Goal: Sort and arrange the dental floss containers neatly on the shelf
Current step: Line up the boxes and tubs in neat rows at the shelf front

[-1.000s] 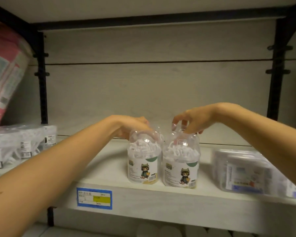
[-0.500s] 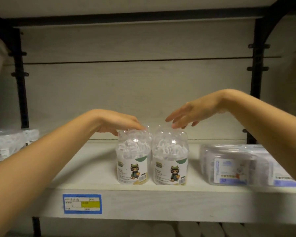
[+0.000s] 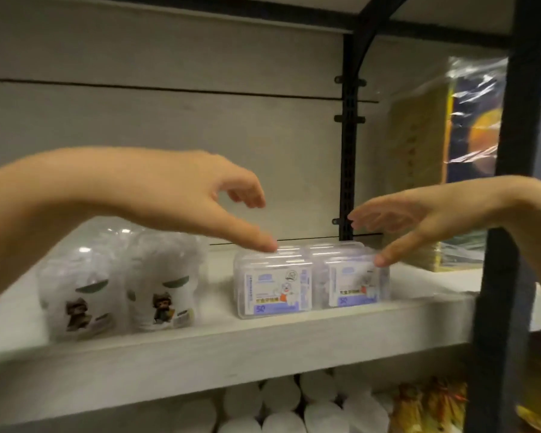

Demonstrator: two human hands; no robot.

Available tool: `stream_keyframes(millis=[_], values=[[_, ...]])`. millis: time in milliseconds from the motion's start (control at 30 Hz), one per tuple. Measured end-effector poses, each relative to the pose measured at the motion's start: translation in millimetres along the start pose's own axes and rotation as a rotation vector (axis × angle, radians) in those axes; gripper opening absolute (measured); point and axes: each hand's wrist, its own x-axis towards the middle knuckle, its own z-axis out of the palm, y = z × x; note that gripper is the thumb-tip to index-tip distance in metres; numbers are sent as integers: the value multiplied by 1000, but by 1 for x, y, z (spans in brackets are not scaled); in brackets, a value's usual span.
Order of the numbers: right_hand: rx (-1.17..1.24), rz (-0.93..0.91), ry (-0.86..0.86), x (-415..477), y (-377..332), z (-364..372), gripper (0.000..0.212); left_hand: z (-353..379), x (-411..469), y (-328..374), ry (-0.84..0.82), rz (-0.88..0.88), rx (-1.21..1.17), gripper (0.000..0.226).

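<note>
Two clear domed floss jars with a cartoon label, the left jar (image 3: 78, 295) and the right jar (image 3: 164, 285), stand side by side on the pale shelf (image 3: 231, 345). To their right sit clear rectangular floss boxes with blue labels, one in front on the left (image 3: 275, 289) and one on the right (image 3: 353, 284), with more behind them. My left hand (image 3: 200, 198) hovers open above the left box, its thumb tip touching the lid. My right hand (image 3: 413, 223) is open at the right box, thumb tip on its top right corner.
A black upright post (image 3: 509, 214) stands close in front on the right. Behind it a plastic-wrapped yellow and dark package (image 3: 450, 157) leans at the shelf's right end. White round lids (image 3: 294, 407) and yellow packets (image 3: 428, 407) fill the shelf below.
Both hands have left the two domed jars and moved right to the rectangular boxes. The view has swung right, so the jars now sit at the left.
</note>
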Motion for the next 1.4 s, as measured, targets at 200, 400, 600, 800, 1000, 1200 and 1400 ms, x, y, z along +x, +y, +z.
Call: stream_keyframes(millis=[200,400,600,800,1000,1200,1400], values=[[-107,-12,-42,22,14,12,104,29,50,23,-240,-109,-47,88],[-197,-20,-92,45,6,9,100,45,90,45,-329,-144,-128,83],[-168,-57,-44,46,9,6,81,49,99,50,-259,-117,-158,60],[-23,-216,268,14,-1,-18,100,6,78,47,38,-80,-178,67],[75,-488,525,-6,-81,-28,100,-54,-1,5,279,-139,-276,76],[70,-659,499,6,-202,8,92,-66,-109,-73,322,-256,-301,64],[75,-715,351,38,-314,57,88,-59,-198,-170,210,-333,-277,70]])
